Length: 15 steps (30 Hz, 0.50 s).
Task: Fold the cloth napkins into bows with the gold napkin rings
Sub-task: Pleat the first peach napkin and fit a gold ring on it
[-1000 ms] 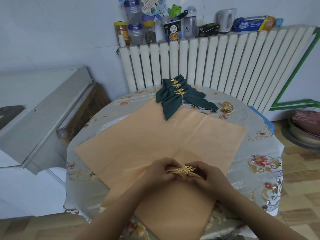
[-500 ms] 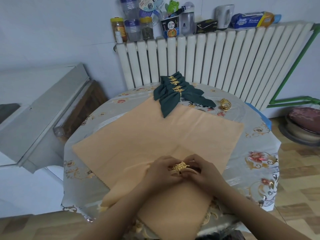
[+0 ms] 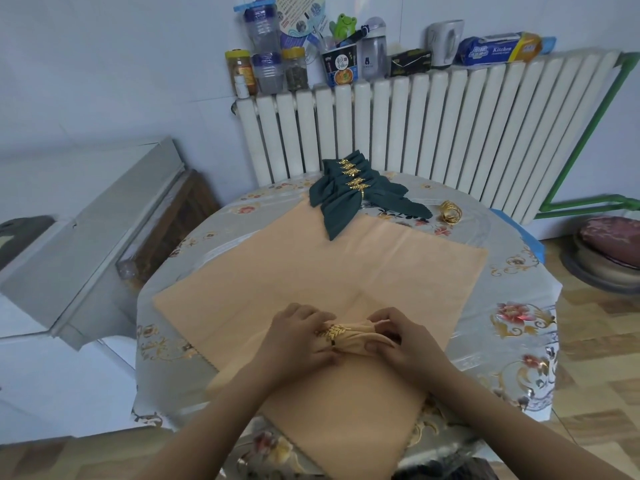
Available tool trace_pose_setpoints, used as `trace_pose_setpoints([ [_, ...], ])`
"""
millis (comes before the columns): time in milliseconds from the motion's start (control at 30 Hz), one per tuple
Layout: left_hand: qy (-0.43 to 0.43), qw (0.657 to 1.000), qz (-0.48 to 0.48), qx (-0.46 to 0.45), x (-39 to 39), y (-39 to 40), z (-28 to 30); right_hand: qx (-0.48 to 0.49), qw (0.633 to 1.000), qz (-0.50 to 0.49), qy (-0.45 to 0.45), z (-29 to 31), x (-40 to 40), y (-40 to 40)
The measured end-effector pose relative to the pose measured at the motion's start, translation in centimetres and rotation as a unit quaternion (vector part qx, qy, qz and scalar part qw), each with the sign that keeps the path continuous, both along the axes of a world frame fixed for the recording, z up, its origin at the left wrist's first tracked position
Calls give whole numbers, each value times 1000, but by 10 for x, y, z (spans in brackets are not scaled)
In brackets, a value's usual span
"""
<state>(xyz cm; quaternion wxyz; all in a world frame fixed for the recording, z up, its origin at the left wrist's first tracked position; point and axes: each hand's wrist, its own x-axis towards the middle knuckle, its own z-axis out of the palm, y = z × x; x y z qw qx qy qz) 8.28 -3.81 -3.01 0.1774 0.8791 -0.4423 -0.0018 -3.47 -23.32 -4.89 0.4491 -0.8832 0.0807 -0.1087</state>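
Observation:
A peach cloth napkin (image 3: pixel 353 339) is bunched at the near middle of the table, with a gold leaf napkin ring (image 3: pixel 334 333) round it. My left hand (image 3: pixel 301 337) holds the ring and the napkin's left side. My right hand (image 3: pixel 401 341) pinches the gathered cloth sticking out to the right of the ring. Several dark green napkins (image 3: pixel 349 192), folded as bows with gold rings, lie stacked at the far side. A spare gold ring (image 3: pixel 450 212) lies to their right.
A large peach cloth (image 3: pixel 311 268) is spread over the round table (image 3: pixel 519 306) with its floral cover. A white radiator (image 3: pixel 433 126) stands behind, with jars and bottles on top. A grey cabinet (image 3: pixel 86 237) is at the left, a cushioned stool (image 3: pixel 613 251) at the right.
The ring has slid onto the bunched peach napkin, and gathered cloth now shows to its right. My right hand has shifted right to pinch that cloth. The camera has tilted slightly.

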Motion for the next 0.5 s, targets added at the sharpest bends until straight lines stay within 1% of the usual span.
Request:
trace_pose_setpoints([
  [67,22,999,41,20,-3,9,0,-40,999,14,-21,1,0,1],
  [100,33,998,61,7,-5,11,-1,-86,995,19,-45,0,1,1],
  [167,16,996,81,-24,-9,16,-4,-196,976,39,-85,0,8,6],
  [200,15,996,82,-20,-11,17,-6,-226,968,54,-90,0,13,10],
  [267,28,997,72,-15,-15,18,-8,-257,959,93,-78,2,28,19],
  [300,37,996,73,-29,-16,18,-8,-261,956,115,-68,2,37,23],
  [367,42,993,84,-77,-19,18,-6,-239,960,140,-47,7,47,29],
  [400,39,989,94,-105,-18,19,-6,-220,964,145,-39,12,51,31],
  [501,86,975,132,-155,-15,24,-8,-162,977,132,-32,17,45,33],
])
